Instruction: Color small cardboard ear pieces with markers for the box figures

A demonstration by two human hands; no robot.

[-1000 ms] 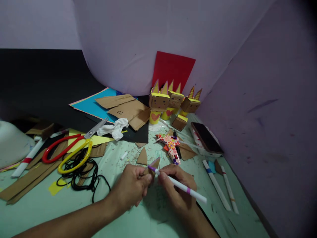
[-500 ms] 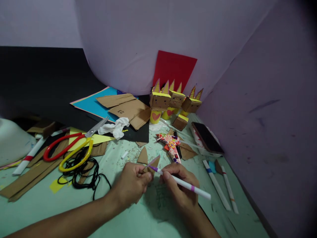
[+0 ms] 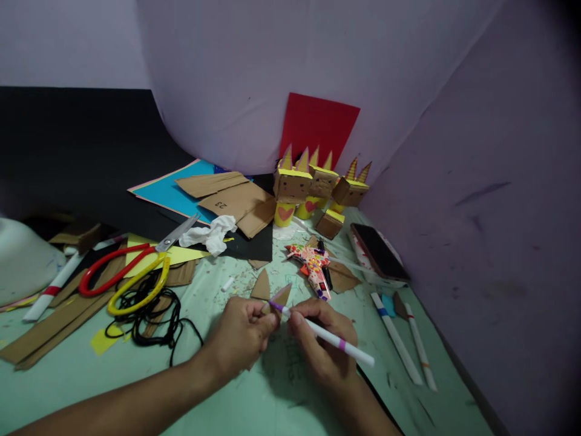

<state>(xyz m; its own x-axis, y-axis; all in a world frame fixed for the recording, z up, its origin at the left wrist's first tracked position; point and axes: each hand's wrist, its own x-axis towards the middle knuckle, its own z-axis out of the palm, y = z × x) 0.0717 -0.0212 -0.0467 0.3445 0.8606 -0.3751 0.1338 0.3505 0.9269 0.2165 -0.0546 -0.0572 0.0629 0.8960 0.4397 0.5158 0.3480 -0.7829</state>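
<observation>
My left hand [image 3: 249, 332] pinches a small pointed cardboard piece [image 3: 282, 295] between thumb and fingers, its tip facing up and away. Purple colour shows along the piece's left edge. In my right hand [image 3: 324, 339] is a white marker [image 3: 340, 344] with a purple band, held like a pen, its purple tip touching the piece near that edge. Just behind lies another pointed cardboard piece [image 3: 261, 285] on the green table cover [image 3: 218, 396]. A glue gun with a colourful floral pattern [image 3: 313, 263] rests beyond my right hand.
Scissors [image 3: 175, 233] with red and yellow handles lie at left above tangled black cord [image 3: 158, 321]. Cardboard figures with pointed ears [image 3: 294, 184] stand at the back. A phone [image 3: 379, 251] and two capped markers [image 3: 397, 339] are at right. Crumpled tissue [image 3: 212, 235] sits near cardboard sheets [image 3: 238, 197].
My right hand and the marker have shifted slightly left, taking the purple tip closer to the left edge of the cardboard piece. My left hand is almost still.
</observation>
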